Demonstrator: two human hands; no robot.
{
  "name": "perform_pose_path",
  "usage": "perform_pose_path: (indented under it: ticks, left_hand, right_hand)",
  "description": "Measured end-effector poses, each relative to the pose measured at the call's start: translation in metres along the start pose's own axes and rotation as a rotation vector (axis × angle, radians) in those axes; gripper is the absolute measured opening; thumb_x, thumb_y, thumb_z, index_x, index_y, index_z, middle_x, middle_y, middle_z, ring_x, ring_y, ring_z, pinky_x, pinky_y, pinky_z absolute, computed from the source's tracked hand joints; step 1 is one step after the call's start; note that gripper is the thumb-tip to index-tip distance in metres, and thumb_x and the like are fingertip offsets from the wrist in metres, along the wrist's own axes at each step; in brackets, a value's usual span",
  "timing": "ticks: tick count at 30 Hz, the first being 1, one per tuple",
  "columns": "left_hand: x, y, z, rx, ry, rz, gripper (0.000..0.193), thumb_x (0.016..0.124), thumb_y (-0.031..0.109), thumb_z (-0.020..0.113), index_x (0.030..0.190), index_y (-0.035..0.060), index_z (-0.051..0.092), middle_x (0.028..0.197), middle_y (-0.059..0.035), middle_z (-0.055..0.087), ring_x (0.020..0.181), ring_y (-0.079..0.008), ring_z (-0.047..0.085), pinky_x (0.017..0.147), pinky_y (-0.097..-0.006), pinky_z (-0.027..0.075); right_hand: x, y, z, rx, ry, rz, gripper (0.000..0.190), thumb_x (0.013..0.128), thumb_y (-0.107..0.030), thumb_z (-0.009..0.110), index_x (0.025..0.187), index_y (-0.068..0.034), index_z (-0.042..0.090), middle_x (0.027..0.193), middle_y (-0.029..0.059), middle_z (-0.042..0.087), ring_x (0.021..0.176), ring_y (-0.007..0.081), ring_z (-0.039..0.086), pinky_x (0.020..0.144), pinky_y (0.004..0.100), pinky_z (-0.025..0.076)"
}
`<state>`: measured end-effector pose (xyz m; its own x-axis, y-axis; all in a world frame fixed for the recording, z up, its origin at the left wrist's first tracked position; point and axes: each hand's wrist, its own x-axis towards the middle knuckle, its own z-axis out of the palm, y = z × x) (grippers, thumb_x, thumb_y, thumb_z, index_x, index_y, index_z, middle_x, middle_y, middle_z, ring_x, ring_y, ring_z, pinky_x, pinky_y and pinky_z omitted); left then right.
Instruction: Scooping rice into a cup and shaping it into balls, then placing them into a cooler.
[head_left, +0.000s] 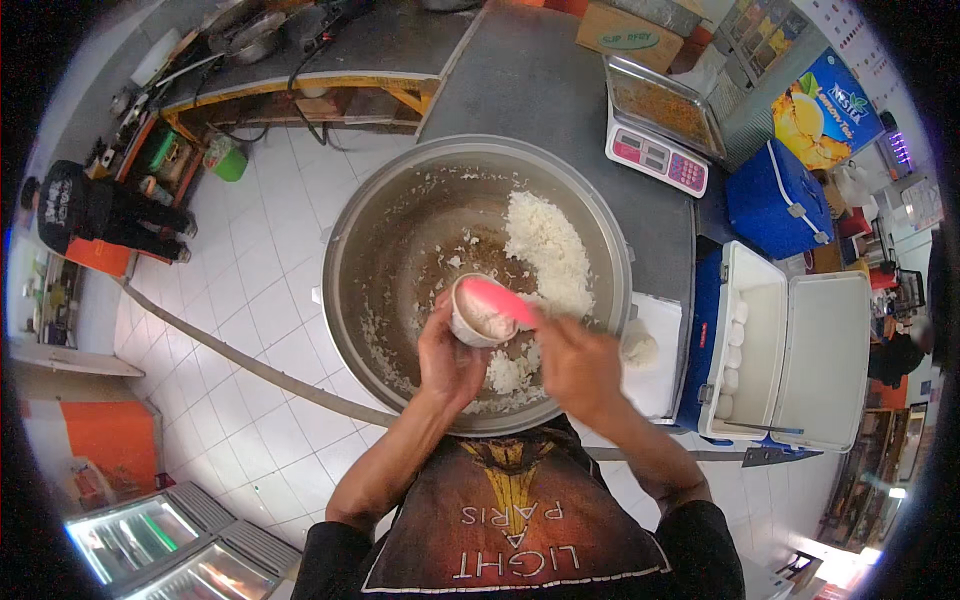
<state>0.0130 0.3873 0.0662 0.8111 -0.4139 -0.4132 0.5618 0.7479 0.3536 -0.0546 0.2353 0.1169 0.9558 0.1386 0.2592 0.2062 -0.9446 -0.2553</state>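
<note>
My left hand (454, 364) grips a small white cup (466, 332) with white rice in it, tilted above a large metal pot (375, 202). In my right hand (581, 364), slightly blurred, is a pink rice paddle (504, 298), its blade over the cup's mouth. Cooked white rice (551, 247) lies heaped along the pot's right side. A smaller clump (510, 371) sits near the front wall, and loose grains stick to the bottom and sides. White paper sheets (660, 390) lie right of the pot, with a small mound of rice (640, 349) on top.
An open blue cooler (750, 277) at right holds several white rounded bundles (731, 379). Behind it stands a closed blue cooler box (776, 199). A digital scale (656, 159) bears a metal tray (664, 101) of brown food. One person (97, 210) is at far left.
</note>
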Motion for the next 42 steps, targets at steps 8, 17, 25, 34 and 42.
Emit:
perform_pose_path:
  ticks: [8,17,25,34,42]
  left_hand:
    - [-0.003,0.012,-0.003,0.026,0.006,0.011,0.031,0.095,0.026,0.041,0.121,0.0121,0.051,0.119,-0.0046,0.057,0.111,-0.0195,0.055,0.098,-0.0377,0.044]
    - [-0.001,0.002,-0.01,-0.052,-0.067,0.022,0.044,0.095,0.037,0.041,0.124,0.0062,0.052,0.122,-0.0114,0.057,0.112,-0.0274,0.055,0.097,-0.0425,0.045]
    - [-0.025,0.083,-0.031,0.021,0.118,0.443,0.044,0.095,0.032,0.038,0.13,0.0055,0.047,0.127,-0.0102,0.055,0.119,-0.0243,0.053,0.101,-0.0403,0.043]
    - [-0.047,0.081,-0.048,-0.053,0.11,0.453,0.051,0.095,0.036,0.041,0.132,0.0018,0.046,0.131,-0.0148,0.052,0.122,-0.029,0.049,0.104,-0.0421,0.039]
    - [-0.073,0.087,-0.072,-0.162,0.129,0.518,0.051,0.094,0.036,0.043,0.132,0.0014,0.046,0.132,-0.0149,0.052,0.123,-0.0292,0.048,0.105,-0.043,0.038]
  right_hand:
    - [0.003,0.012,-0.017,0.094,0.102,0.071,0.045,0.084,-0.008,0.054,0.128,0.001,0.054,0.079,0.0126,0.064,0.052,0.0231,0.062,0.047,0.035,0.052]
    - [0.009,-0.024,0.0,0.121,-0.197,0.048,0.039,0.079,-0.005,0.052,0.115,0.006,0.057,0.074,0.0186,0.065,0.06,0.0311,0.067,0.058,0.0426,0.056]
    - [0.063,0.072,-0.024,0.236,-0.15,0.169,0.019,0.083,-0.014,0.062,0.099,-0.01,0.072,0.069,0.0112,0.067,0.06,0.0302,0.064,0.053,0.0393,0.049]
    - [0.159,0.106,0.144,-0.285,-0.387,-0.255,0.013,0.082,-0.012,0.058,0.086,-0.009,0.07,0.079,0.0174,0.068,0.075,0.0339,0.067,0.066,0.0461,0.053]
    - [0.112,0.066,0.096,-0.307,-1.062,-0.546,0.015,0.078,-0.013,0.057,0.075,-0.005,0.069,0.073,0.0178,0.067,0.069,0.0324,0.068,0.063,0.0443,0.054]
